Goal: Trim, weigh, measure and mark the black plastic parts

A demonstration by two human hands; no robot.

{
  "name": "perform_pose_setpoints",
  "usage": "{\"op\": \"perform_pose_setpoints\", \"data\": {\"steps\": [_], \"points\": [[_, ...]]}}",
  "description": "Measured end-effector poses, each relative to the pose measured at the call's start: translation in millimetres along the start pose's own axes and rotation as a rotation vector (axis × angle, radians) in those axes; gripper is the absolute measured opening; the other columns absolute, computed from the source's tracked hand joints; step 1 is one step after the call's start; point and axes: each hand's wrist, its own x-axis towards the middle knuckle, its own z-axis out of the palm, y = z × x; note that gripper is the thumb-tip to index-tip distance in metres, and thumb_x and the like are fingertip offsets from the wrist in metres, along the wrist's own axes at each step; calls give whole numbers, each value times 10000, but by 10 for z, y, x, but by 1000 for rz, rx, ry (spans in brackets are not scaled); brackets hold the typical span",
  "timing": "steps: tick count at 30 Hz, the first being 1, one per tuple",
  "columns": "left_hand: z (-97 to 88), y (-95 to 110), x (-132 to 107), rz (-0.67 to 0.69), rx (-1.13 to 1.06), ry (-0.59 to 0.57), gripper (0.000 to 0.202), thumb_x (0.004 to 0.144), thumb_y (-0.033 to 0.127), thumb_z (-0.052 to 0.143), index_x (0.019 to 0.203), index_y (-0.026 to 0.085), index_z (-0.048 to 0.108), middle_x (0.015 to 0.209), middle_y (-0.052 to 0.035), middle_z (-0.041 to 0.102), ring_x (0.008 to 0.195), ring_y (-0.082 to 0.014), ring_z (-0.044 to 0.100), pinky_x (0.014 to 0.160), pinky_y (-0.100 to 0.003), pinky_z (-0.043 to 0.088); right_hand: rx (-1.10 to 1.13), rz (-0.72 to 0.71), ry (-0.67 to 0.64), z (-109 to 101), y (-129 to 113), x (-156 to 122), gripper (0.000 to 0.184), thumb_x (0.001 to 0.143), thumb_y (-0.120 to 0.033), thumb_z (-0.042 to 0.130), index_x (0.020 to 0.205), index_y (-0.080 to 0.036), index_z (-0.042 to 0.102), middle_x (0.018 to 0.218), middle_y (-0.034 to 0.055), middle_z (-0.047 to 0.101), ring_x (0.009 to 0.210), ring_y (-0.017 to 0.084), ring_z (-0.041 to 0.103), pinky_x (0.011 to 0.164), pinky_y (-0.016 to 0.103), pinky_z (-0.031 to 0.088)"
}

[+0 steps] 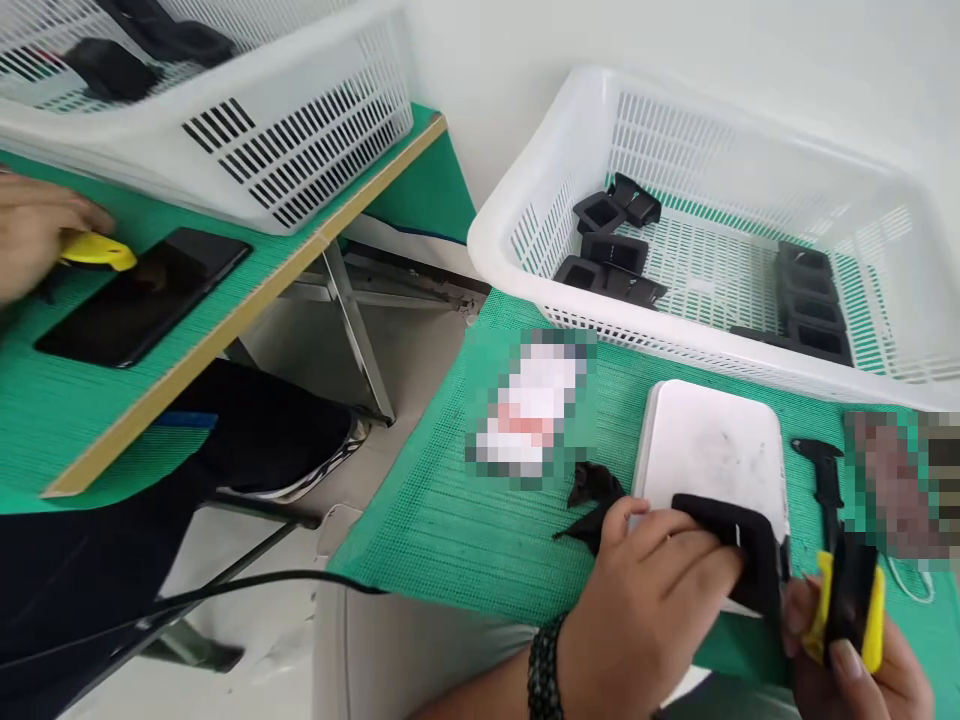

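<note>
My left hand (652,590), with a dark beaded bracelet at its wrist, is closed on a black hollow rectangular part (761,545). The part is tilted over the near edge of a flat white plastic box (712,440). In my right hand (862,665) is a yellow-and-black utility knife (851,605), its handle pointing up; the blade is not visible. The right fingers are close beside the part's right side, and whether the knife touches it I cannot tell. Thin black scraps (592,500) lie to the left of the white box.
A white basket (675,310) behind holds several black hollow parts (615,250). Black calipers (821,480) lie right of the box. On the neighbouring green table, a co-worker's hand (37,230) holds a yellow tool (97,250) beside a black phone (142,295) and another basket (315,130).
</note>
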Motion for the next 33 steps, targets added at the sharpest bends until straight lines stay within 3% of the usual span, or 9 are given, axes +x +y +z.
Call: {"op": "perform_pose_setpoints", "data": {"steps": [2,6,9,13,17,21,27,33], "points": [[-5,-35,24,28,-20,33,468,928,21,514,1324,260,583,1017,-21,795,926,-195,720,889,-424,464,64,-73,-27,25,102,52,254,852,-500,777,906,-258,722,713,81,625,571,212,565,465,308,424],[46,-123,46,56,4,153,378,970,109,510,1321,232,573,972,-63,758,862,-213,699,843,-402,524,89,-107,-71,34,280,142,310,872,-456,785,1098,-258,706,721,40,670,535,167,560,470,273,441],[101,-189,60,-43,52,207,319,1003,194,520,1312,226,587,1014,-77,747,949,-225,704,875,-394,534,90,-113,-144,64,328,202,318,884,-409,774,1138,-234,693,720,16,666,532,149,559,486,268,457],[156,-264,98,-125,121,179,375,965,261,606,1337,225,580,1152,-102,740,1103,-277,683,983,-457,483,101,-135,-198,135,296,281,331,878,-406,762,1140,-215,695,731,6,661,543,138,555,493,260,464],[205,-328,132,-183,165,151,503,871,197,670,1361,230,561,1327,-132,691,1269,-327,614,1077,-517,421,102,-188,-194,183,285,356,366,868,-437,745,1143,-200,707,722,4,650,536,135,541,503,268,472],[232,-406,164,-221,107,198,541,890,188,635,1416,219,510,1275,-117,729,1296,-311,603,1124,-525,397,67,-265,-208,209,312,421,355,862,-430,747,1126,-193,733,803,49,718,670,194,656,611,318,558],[229,-486,222,-221,187,129,252,964,323,562,1150,230,705,1233,-108,740,1230,-310,615,1093,-502,436,6,-389,-269,253,309,422,308,897,-395,719,1142,-212,765,1097,100,798,986,272,760,894,400,618],[239,-522,228,-191,124,171,255,928,291,495,1069,222,696,1188,-111,732,1190,-308,624,1095,-496,437,1,-457,-239,273,353,423,283,923,-365,689,1152,-214,761,1096,104,808,987,279,775,896,407,626]]}}
